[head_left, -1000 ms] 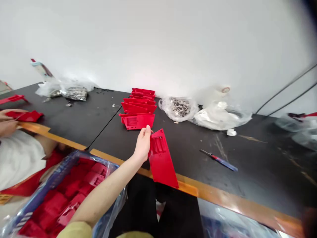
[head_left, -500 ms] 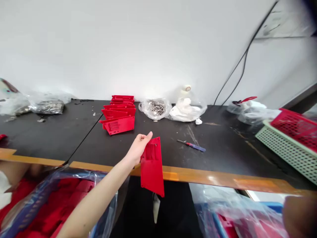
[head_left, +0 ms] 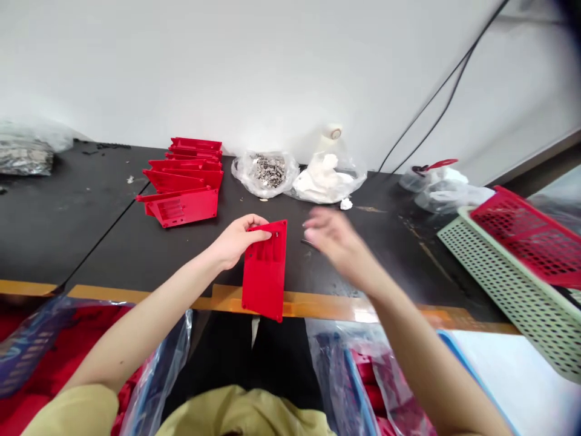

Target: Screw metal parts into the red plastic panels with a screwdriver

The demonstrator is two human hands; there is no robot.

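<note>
A flat red plastic panel with slots near its top end is gripped at its upper left corner by my left hand, thumb on the near face. It is held upright at the table's front edge. My right hand is over the table to the right of the panel, its fingers smeared by motion. Just beside those fingers the thin dark shaft of a screwdriver shows; the hand covers its handle. I cannot tell whether the hand touches it.
Several similar red panels lean in a row at the back left. Behind are a bag of small metal parts and a bag of white material. Green and red baskets stand right. Lined crates of red parts sit below.
My right hand has come from the lower right to above the screwdriver. My left hand still holds the red panel. The view has tilted down and turned slightly right.
</note>
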